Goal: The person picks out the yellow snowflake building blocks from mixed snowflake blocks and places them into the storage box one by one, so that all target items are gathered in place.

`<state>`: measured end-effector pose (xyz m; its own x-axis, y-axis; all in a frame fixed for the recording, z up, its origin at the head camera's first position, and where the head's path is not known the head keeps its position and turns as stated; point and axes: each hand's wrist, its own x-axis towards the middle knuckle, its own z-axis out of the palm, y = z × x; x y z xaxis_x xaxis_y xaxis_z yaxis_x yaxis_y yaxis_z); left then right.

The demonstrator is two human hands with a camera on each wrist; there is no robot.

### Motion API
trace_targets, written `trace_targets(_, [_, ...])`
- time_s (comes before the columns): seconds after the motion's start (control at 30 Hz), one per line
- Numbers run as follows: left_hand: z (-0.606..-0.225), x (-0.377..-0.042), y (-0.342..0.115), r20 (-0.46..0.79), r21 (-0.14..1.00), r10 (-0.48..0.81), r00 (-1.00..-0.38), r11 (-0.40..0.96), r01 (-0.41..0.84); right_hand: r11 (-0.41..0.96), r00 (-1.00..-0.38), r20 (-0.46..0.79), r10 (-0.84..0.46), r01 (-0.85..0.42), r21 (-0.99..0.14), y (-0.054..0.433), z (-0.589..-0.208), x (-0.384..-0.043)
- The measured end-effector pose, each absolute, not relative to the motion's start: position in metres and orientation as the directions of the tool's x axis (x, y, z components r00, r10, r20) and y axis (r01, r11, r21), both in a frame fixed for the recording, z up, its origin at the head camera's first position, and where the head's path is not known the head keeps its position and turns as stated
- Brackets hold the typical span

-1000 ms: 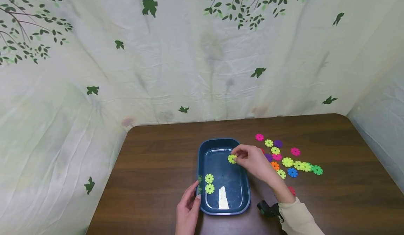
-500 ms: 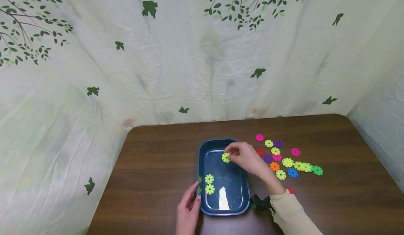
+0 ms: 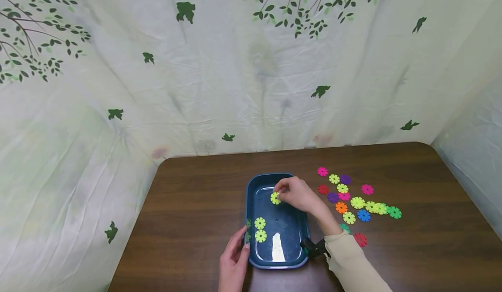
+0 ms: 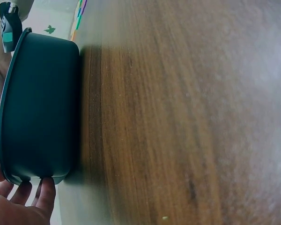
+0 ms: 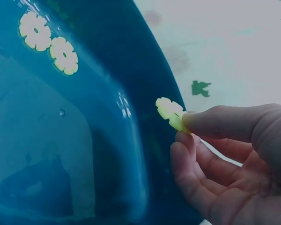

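A yellow-green notched disc point(image 3: 276, 198), shaped like a flower, is pinched between the thumb and index finger of my right hand point(image 3: 296, 195). In the right wrist view the disc point(image 5: 170, 113) is tilted, over the tray's far part. Inside the deep blue plastic tray point(image 3: 278, 257), two matching discs point(image 3: 260, 229) lie one before the other near the left wall. My left hand point(image 3: 234, 261) holds the tray's left side. The left wrist view shows fingers point(image 4: 46, 194) against the tray's outer wall point(image 4: 40, 108) and the thumb at its rim.
Right of the tray, several loose discs in pink, purple, orange, blue point(image 3: 363, 215), red point(image 3: 360, 239) and green point(image 3: 394, 212) lie scattered on the brown wooden table point(image 3: 196, 218). A pale leaf-printed cloth point(image 3: 219, 74) hangs behind the table.
My right hand has moved left over the tray with the disc, uncovering red and green discs on the table. My left hand has stayed at the tray's side.
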<state>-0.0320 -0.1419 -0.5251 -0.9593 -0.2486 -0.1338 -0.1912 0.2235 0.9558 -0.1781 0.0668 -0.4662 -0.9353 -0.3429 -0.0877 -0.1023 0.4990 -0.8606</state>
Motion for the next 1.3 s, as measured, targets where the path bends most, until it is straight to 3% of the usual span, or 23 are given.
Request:
trace_targets(0.63, [-0.526,-0.032,-0.142,-0.141,0.947,-0.255,-0.957,0.248,-0.205,0.365,-0.901,-0.023,-0.433,-0.152,-0.919,0.051,-0.489,-0.188])
trace_targets(1.3, [-0.528,-0.032,-0.142,-0.129,0.949,-0.253,-0.959,0.248,-0.193,0.384,-0.933,-0.022,-0.36,-0.126,-0.915,0.035,-0.502,-0.187])
